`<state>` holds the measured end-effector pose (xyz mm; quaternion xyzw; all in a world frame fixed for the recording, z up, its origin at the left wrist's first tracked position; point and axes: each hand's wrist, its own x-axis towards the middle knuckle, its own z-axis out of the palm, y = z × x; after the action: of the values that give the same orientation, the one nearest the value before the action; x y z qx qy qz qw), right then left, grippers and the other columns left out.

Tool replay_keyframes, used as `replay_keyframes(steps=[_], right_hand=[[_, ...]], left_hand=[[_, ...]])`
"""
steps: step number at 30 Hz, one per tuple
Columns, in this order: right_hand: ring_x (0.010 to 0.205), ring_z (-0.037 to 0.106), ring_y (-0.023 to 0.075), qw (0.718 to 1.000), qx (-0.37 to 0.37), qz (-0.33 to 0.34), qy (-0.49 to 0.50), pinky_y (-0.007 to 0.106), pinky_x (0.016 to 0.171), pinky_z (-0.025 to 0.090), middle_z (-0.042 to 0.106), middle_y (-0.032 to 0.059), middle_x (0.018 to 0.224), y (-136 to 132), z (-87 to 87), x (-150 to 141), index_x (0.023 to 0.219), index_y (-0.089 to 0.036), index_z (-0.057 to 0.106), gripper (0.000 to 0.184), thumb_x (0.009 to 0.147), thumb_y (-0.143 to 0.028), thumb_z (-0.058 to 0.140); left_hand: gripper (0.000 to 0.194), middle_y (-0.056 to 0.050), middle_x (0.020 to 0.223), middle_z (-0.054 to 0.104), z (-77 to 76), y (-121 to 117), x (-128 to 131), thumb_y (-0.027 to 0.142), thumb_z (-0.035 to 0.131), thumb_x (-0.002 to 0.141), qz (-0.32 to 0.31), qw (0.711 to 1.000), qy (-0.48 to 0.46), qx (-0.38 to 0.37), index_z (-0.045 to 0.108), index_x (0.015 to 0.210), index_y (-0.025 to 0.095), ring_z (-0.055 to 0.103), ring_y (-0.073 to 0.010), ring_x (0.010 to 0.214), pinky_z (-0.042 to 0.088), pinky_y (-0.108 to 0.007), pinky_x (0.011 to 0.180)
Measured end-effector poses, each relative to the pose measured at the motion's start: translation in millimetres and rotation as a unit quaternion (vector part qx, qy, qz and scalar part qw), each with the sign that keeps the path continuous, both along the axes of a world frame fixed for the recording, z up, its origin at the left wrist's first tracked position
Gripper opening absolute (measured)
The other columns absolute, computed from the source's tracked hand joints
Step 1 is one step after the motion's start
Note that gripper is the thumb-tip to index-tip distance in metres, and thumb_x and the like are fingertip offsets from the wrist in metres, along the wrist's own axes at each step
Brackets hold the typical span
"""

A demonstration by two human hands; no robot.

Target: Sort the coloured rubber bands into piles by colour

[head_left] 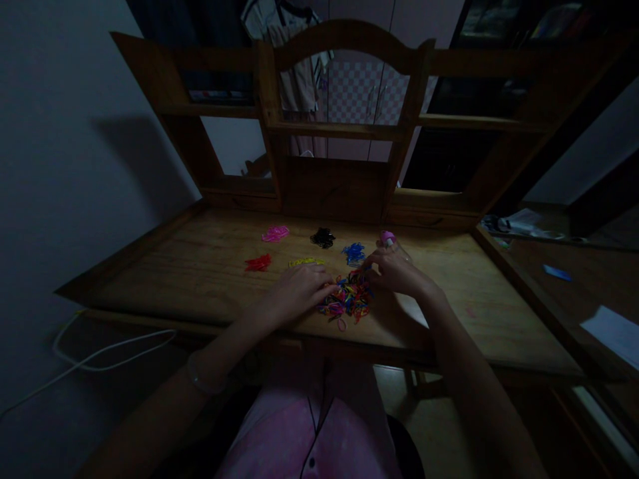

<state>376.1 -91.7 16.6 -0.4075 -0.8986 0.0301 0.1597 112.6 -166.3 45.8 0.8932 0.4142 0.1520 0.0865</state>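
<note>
A mixed pile of small coloured wire loops, apparently paper clips (pixel 352 299), lies near the front edge of the desk. My left hand (pixel 302 287) rests at the pile's left side, its thumb and fingers apart and nothing visible between them. On the other side, my right hand (pixel 394 267) reaches over the pile's upper right edge with fingers curled and tips together; whatever they pinch is too small to make out. Beyond lie single-colour heaps: red (pixel 258 263), pink (pixel 275 233), black (pixel 323 237) and blue (pixel 354 253). The yellow heap (pixel 305 262) is partly behind my left hand.
A purple object (pixel 387 237) shows just beyond my right hand. The wooden desk (pixel 200 266) has a shelf unit (pixel 337 136) along its back. A white cable (pixel 114 346) hangs at the left front. Papers (pixel 612 329) lie on a surface at the right.
</note>
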Motion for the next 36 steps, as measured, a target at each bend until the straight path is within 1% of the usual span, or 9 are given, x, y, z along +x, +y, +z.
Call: replay_keyframes(steps=[7, 12, 16, 19, 22, 25, 29, 32, 36], right_hand=[[0.11, 0.053, 0.0358, 0.998, 0.005, -0.037, -0.046, 0.052, 0.107, 0.022, 0.067, 0.0127, 0.084, -2.5, 3.0, -8.9, 0.077, -0.021, 0.07, 0.004, 0.073, -0.02, 0.07], [0.091, 0.06, 0.0278, 0.997, 0.001, -0.049, -0.06, 0.046, 0.101, 0.031, 0.067, 0.0086, 0.077, -4.0, 2.3, -11.3, 0.075, -0.02, 0.067, 0.003, 0.074, -0.018, 0.066], [0.075, 0.06, 0.0201, 0.998, -0.003, -0.051, 0.022, 0.035, 0.081, 0.042, 0.067, 0.0052, 0.073, 2.2, 1.3, -8.8, 0.078, -0.019, 0.067, 0.004, 0.076, -0.022, 0.065], [0.069, 0.06, 0.0162, 0.99, -0.004, -0.08, 0.117, 0.027, 0.065, 0.043, 0.067, 0.0045, 0.077, 10.2, -0.7, -12.3, 0.084, -0.018, 0.066, 0.009, 0.076, -0.019, 0.061], [0.072, 0.062, 0.0162, 0.976, 0.028, -0.126, 0.177, 0.026, 0.066, 0.044, 0.069, 0.0049, 0.083, 16.6, -4.4, -21.3, 0.089, -0.018, 0.067, 0.014, 0.079, -0.017, 0.057], [0.077, 0.064, 0.0181, 0.969, 0.03, -0.142, 0.199, 0.028, 0.069, 0.047, 0.071, 0.0064, 0.087, 19.2, -8.2, -29.7, 0.099, -0.018, 0.067, 0.022, 0.081, -0.016, 0.055], [0.08, 0.065, 0.0189, 0.965, 0.009, -0.13, 0.228, 0.03, 0.071, 0.05, 0.07, 0.0085, 0.095, 15.8, -6.4, -28.3, 0.109, -0.018, 0.064, 0.028, 0.083, -0.017, 0.054], [0.075, 0.064, 0.0168, 0.968, -0.047, -0.078, 0.235, 0.028, 0.067, 0.049, 0.068, 0.008, 0.092, 7.8, 4.8, -15.0, 0.106, -0.017, 0.064, 0.025, 0.084, -0.021, 0.054], [0.07, 0.059, 0.0158, 0.977, -0.175, 0.027, 0.119, 0.028, 0.065, 0.047, 0.066, 0.0058, 0.08, -5.1, 22.4, 6.8, 0.09, -0.017, 0.069, 0.019, 0.082, -0.033, 0.062]], left_hand=[[0.03, -0.007, 0.091, 0.066, 0.9, 0.6, 2.0, 0.035, 0.044, 0.097, -0.005, 1.0, 0.005, -0.002, 0.07, 0.097, 0.019, 0.059, -0.02, 0.09, 0.042, -0.03, 0.078], [0.03, -0.007, 0.091, 0.066, 2.6, -1.9, 1.0, 0.036, 0.044, 0.097, -0.006, 1.0, 0.004, 0.011, 0.069, 0.095, 0.019, 0.059, -0.0194, 0.09, 0.043, -0.03, 0.079], [0.031, -0.006, 0.09, 0.065, 3.6, -3.6, -1.1, 0.035, 0.043, 0.097, -0.003, 1.0, 0.016, 0.018, 0.068, 0.092, 0.018, 0.059, -0.0192, 0.088, 0.043, -0.03, 0.078], [0.031, -0.006, 0.09, 0.065, 4.1, -4.1, -2.7, 0.036, 0.043, 0.097, -0.001, 0.999, 0.021, 0.027, 0.068, 0.091, 0.018, 0.059, -0.0197, 0.088, 0.042, -0.03, 0.078], [0.031, -0.006, 0.09, 0.066, 4.7, -4.8, -4.0, 0.035, 0.043, 0.097, 0.001, 0.999, 0.016, 0.031, 0.068, 0.089, 0.018, 0.059, -0.0198, 0.087, 0.042, -0.03, 0.076], [0.032, -0.006, 0.089, 0.066, 4.7, -6.1, -5.6, 0.035, 0.042, 0.097, 0.003, 1.0, 0.008, 0.029, 0.068, 0.089, 0.019, 0.06, -0.0199, 0.087, 0.042, -0.03, 0.077], [0.033, -0.007, 0.092, 0.067, 3.8, -8.0, -8.5, 0.036, 0.041, 0.098, 0.005, 0.999, -0.002, 0.033, 0.068, 0.095, 0.018, 0.06, -0.0202, 0.089, 0.043, -0.031, 0.078], [0.032, -0.006, 0.092, 0.067, 2.5, -9.2, -10.4, 0.035, 0.04, 0.098, 0.006, 0.999, -0.001, 0.034, 0.068, 0.097, 0.019, 0.06, -0.0198, 0.089, 0.043, -0.032, 0.078], [0.03, -0.006, 0.091, 0.067, 0.2, -9.9, -11.4, 0.032, 0.04, 0.098, 0.007, 0.999, 0.003, 0.034, 0.068, 0.096, 0.019, 0.06, -0.0192, 0.089, 0.044, -0.031, 0.078]])
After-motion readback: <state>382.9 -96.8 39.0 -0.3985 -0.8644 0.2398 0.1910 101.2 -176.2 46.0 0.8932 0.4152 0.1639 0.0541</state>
